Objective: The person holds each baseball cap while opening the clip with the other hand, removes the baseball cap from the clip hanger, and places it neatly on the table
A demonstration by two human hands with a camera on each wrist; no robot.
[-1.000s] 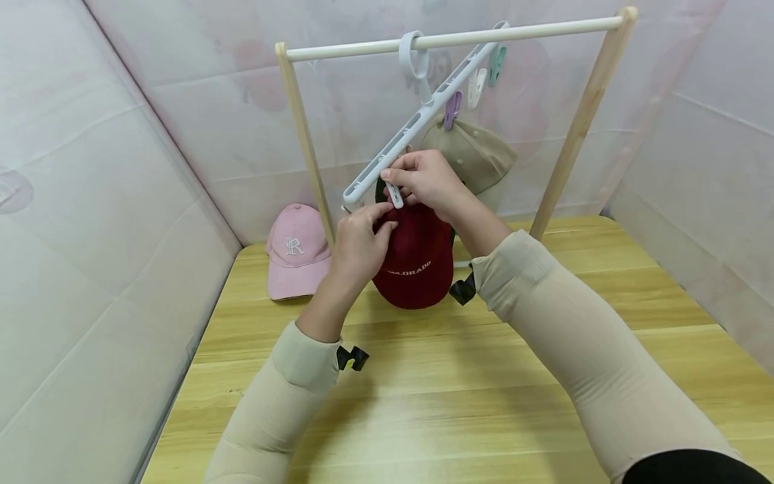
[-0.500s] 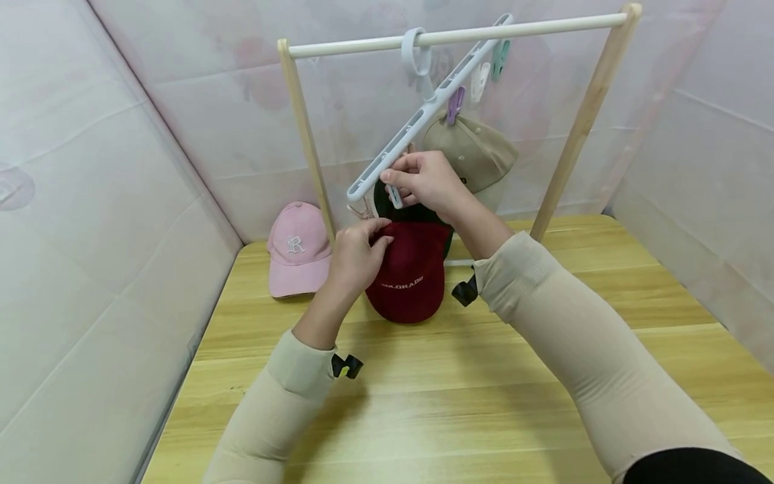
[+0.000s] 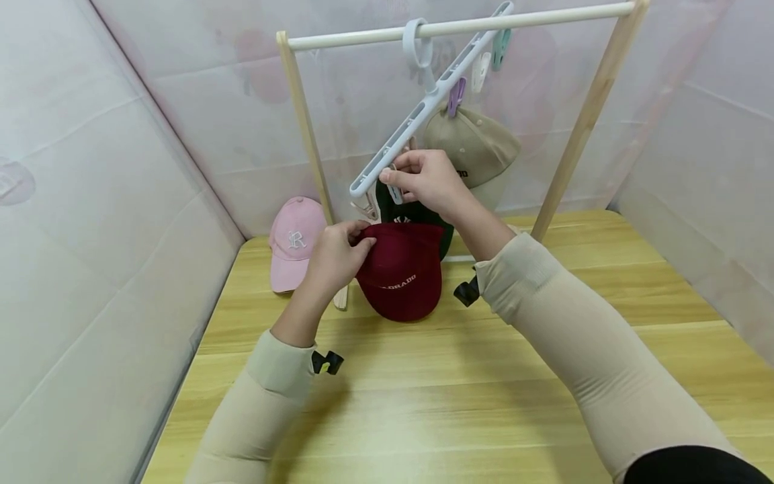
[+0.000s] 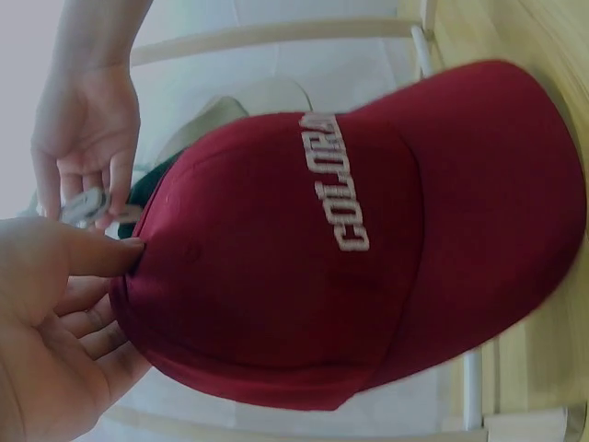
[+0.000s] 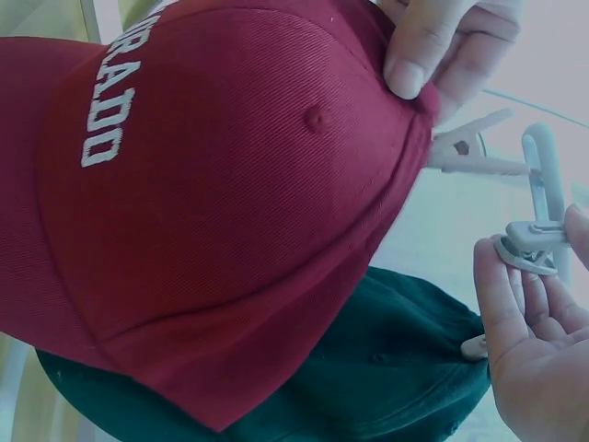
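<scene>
The maroon cap (image 3: pixel 400 274) is pinched at its back edge by the left hand (image 3: pixel 335 255), thumb on top and fingers curled under the rim, so the cap hangs crown-out just below and in front of the right hand (image 3: pixel 426 180). A small white clip (image 3: pixel 394 193) on the low end of the grey clip hanger (image 3: pixel 423 111) is held between the right thumb and fingertips, right above the left hand. Whether the clip is squeezed fully apart can't really be told from the wrist views, only that it's gripped.

For this step to go well, the cap's edge probably wants to be brought up into the clip instead of the clip being dragged down (the hanger is already tilted hard on the white rail (image 3: pixel 459 28), and more pull would likely swing it). A single layer of fabric near the back seam should be fed in deep, since a shallow bite on a cap this heavy looks likely to slip.

A dark green cap (image 3: pixel 417 216) is already hung directly behind the maroon one, touching it, so care is needed that its fabric isn't caught in the same clip. A beige cap (image 3: pixel 474 144) hangs beyond the right hand, and a pink cap (image 3: pixel 295 243) sits on the surface (image 3: pixel 484 376) to the left of the left hand.
</scene>
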